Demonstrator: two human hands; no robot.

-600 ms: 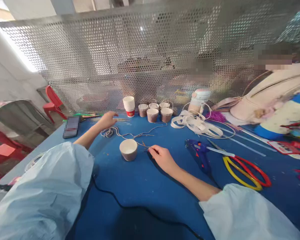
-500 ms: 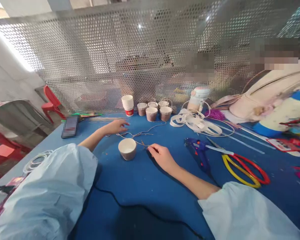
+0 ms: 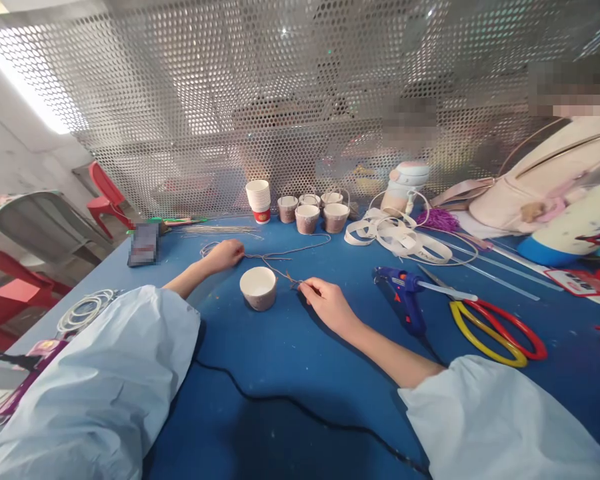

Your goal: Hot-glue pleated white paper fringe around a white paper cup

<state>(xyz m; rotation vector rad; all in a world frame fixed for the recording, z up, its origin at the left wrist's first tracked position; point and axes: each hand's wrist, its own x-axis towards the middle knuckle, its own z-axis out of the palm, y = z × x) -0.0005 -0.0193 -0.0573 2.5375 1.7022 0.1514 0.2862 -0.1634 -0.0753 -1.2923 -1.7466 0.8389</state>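
My left hand (image 3: pixel 226 255) is closed on a thin grey-brown cord (image 3: pixel 280 259) behind and left of a small cup. The cord lies in loose strands across the table, with a loop running off toward the back. My right hand (image 3: pixel 329 303) pinches the cord's near end, just right of the cup. Between the two hands stands the upright cup (image 3: pixel 258 291), white inside with a greyish-brown outside; neither hand touches it.
Several wrapped cups (image 3: pixel 307 219) stand behind, by a paper cup stack (image 3: pixel 258 199). To the right lie white ribbon (image 3: pixel 405 240), a blue glue gun (image 3: pixel 405 300) and red-yellow scissors (image 3: pixel 500 333). A phone (image 3: pixel 144 244) lies left. A black cable (image 3: pixel 300 403) crosses the front.
My left hand's fingers have gone from spread to closed on the cord. My right hand keeps its pinch. The whole view has shifted slightly.
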